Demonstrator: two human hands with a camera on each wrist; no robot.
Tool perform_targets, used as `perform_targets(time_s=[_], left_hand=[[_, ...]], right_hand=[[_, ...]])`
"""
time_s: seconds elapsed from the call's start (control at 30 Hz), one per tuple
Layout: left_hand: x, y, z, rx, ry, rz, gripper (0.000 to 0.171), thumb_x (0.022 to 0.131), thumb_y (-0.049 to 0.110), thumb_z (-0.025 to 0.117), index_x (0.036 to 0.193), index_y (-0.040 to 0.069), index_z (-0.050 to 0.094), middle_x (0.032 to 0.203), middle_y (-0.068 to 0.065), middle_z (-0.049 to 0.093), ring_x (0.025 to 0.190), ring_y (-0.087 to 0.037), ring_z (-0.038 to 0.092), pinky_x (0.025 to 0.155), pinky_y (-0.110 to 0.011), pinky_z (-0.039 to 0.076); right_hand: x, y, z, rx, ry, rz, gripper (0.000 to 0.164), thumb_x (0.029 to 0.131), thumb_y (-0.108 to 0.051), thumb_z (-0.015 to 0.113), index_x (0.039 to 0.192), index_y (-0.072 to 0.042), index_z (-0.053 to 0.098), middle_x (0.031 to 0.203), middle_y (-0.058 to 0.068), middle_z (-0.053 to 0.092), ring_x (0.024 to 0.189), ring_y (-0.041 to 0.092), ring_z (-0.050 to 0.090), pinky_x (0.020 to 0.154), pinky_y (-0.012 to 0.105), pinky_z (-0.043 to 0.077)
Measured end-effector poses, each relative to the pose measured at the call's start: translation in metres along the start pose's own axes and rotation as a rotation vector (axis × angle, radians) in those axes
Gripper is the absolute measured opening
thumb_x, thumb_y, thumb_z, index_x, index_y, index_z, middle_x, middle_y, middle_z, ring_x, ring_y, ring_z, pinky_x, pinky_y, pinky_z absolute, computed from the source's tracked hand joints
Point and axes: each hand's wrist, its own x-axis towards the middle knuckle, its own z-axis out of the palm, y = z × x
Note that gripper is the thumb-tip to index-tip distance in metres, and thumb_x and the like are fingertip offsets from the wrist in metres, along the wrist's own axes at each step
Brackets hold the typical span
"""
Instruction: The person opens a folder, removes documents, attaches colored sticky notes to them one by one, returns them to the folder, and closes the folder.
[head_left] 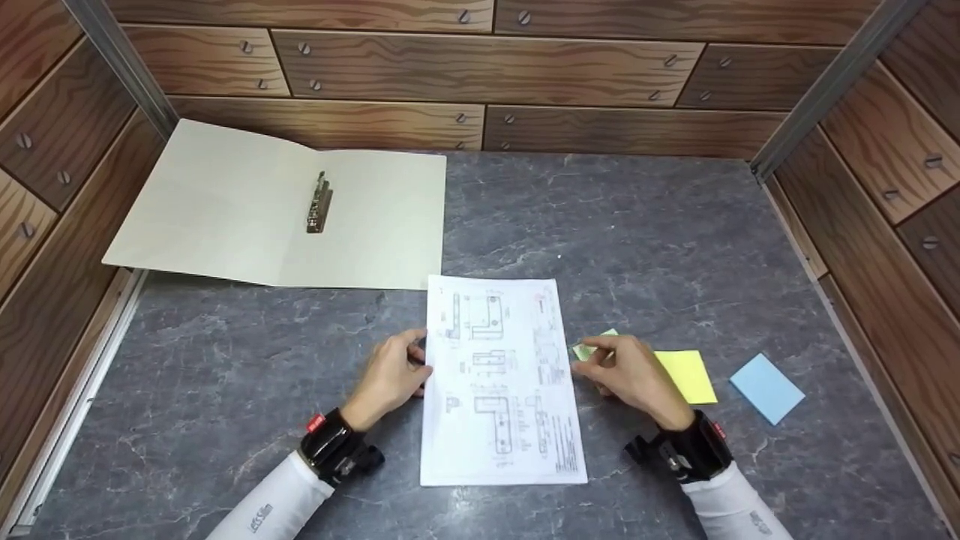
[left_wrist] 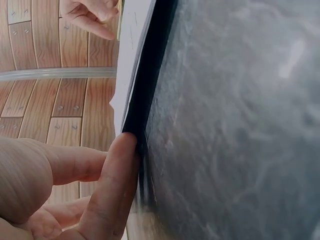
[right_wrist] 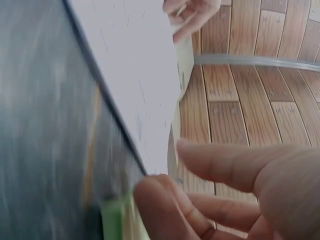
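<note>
A small stack of white paper sheets [head_left: 499, 382] with a printed technical drawing on top lies between the two hands. At its left long edge, the left hand [head_left: 391, 373] touches the sheets, a fingertip right at the edge in the left wrist view. Opposite it, the right hand [head_left: 634, 371] has its fingertips by the right edge of the sheets, thumb and forefinger apart in the right wrist view. Partly hidden by the right hand is a green sticky-note pad [head_left: 583, 351]. A yellow sticky-note pad [head_left: 691, 376] lies beside that hand's wrist.
An open cream folder [head_left: 382, 217] with a metal ring clip [head_left: 319, 204] lies at the back left, its near edge close to the sheets' top. Farther right sits a blue sticky-note pad [head_left: 767, 388]. Wood-patterned walls [head_left: 480, 67] bound the grey marbled table [head_left: 600, 217].
</note>
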Motion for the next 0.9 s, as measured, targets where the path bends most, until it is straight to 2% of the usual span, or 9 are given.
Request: perform_targets(time_s=[0.1, 0.2, 0.3, 0.37, 0.47, 0.6, 0.67, 0.77, 0.9], left_hand=[[0.000, 0.001, 0.000, 0.020, -0.002, 0.002, 0.056, 0.084, -0.012, 0.068, 0.139, -0.009, 0.056, 0.097, -0.018, 0.068, 0.061, -0.012, 0.068, 0.050, -0.026, 0.060], [0.000, 0.002, -0.001, 0.034, -0.005, -0.006, 0.056, 0.084, -0.012, 0.068, 0.139, -0.009, 0.057, 0.098, -0.018, 0.069, 0.060, -0.012, 0.067, 0.050, -0.025, 0.059], [-0.001, 0.003, -0.001, 0.042, -0.008, -0.005, 0.056, 0.083, -0.012, 0.068, 0.138, -0.010, 0.056, 0.099, -0.019, 0.069, 0.061, -0.012, 0.067, 0.050, -0.024, 0.059], [-0.001, 0.003, -0.002, 0.038, -0.014, -0.014, 0.057, 0.084, -0.012, 0.069, 0.139, -0.009, 0.056, 0.100, -0.019, 0.069, 0.060, -0.011, 0.066, 0.050, -0.024, 0.059], [-0.001, 0.003, -0.002, 0.036, -0.021, -0.021, 0.058, 0.084, -0.011, 0.069, 0.140, -0.009, 0.055, 0.100, -0.019, 0.069, 0.058, -0.012, 0.065, 0.050, -0.025, 0.060], [-0.001, 0.003, -0.002, 0.027, -0.025, -0.032, 0.058, 0.084, -0.010, 0.069, 0.140, -0.008, 0.055, 0.099, -0.018, 0.069, 0.057, -0.011, 0.064, 0.050, -0.026, 0.060], [-0.001, 0.002, -0.002, 0.026, -0.022, -0.029, 0.057, 0.084, -0.010, 0.069, 0.140, -0.009, 0.055, 0.098, -0.018, 0.069, 0.056, -0.010, 0.064, 0.050, -0.026, 0.060], [-0.001, 0.002, -0.001, 0.026, -0.019, -0.030, 0.057, 0.084, -0.010, 0.069, 0.139, -0.009, 0.056, 0.098, -0.018, 0.069, 0.055, -0.010, 0.064, 0.050, -0.026, 0.060], [-0.001, 0.002, -0.001, 0.022, -0.019, -0.036, 0.057, 0.084, -0.011, 0.069, 0.139, -0.009, 0.056, 0.098, -0.019, 0.069, 0.056, -0.011, 0.064, 0.050, -0.025, 0.060]], right_hand=[[0.003, 0.005, -0.007, -0.093, 0.074, -0.080, 0.044, 0.094, -0.026, 0.076, 0.130, -0.001, 0.069, 0.092, 0.005, 0.075, 0.071, 0.014, 0.067, 0.057, 0.021, 0.047], [0.006, 0.011, -0.011, -0.177, 0.163, -0.125, 0.041, 0.093, -0.022, 0.077, 0.127, 0.001, 0.070, 0.099, 0.011, 0.075, 0.081, 0.019, 0.070, 0.066, 0.027, 0.053], [0.007, 0.015, -0.014, -0.259, 0.217, -0.085, 0.045, 0.092, -0.023, 0.077, 0.128, 0.004, 0.069, 0.107, 0.020, 0.074, 0.093, 0.033, 0.071, 0.073, 0.041, 0.056], [0.007, 0.016, -0.015, -0.307, 0.224, -0.037, 0.050, 0.093, -0.027, 0.077, 0.129, 0.005, 0.068, 0.113, 0.024, 0.073, 0.101, 0.041, 0.068, 0.076, 0.050, 0.057], [0.007, 0.016, -0.015, -0.365, 0.221, 0.006, 0.056, 0.092, -0.032, 0.076, 0.129, 0.008, 0.066, 0.118, 0.030, 0.070, 0.107, 0.047, 0.066, 0.074, 0.055, 0.056], [0.005, 0.012, -0.012, -0.419, 0.217, 0.046, 0.069, 0.087, -0.040, 0.081, 0.130, 0.011, 0.063, 0.114, 0.033, 0.066, 0.091, 0.043, 0.065, 0.057, 0.043, 0.049], [0.004, 0.011, -0.009, -0.444, 0.226, 0.053, 0.074, 0.084, -0.042, 0.084, 0.131, 0.011, 0.063, 0.111, 0.033, 0.065, 0.085, 0.041, 0.065, 0.053, 0.041, 0.047], [0.003, 0.011, -0.006, -0.474, 0.251, 0.048, 0.076, 0.079, -0.043, 0.087, 0.129, 0.010, 0.065, 0.107, 0.032, 0.065, 0.081, 0.042, 0.065, 0.053, 0.047, 0.049], [0.004, 0.011, -0.004, -0.477, 0.266, 0.044, 0.074, 0.078, -0.042, 0.089, 0.126, 0.009, 0.066, 0.106, 0.031, 0.067, 0.086, 0.046, 0.066, 0.060, 0.053, 0.053]])
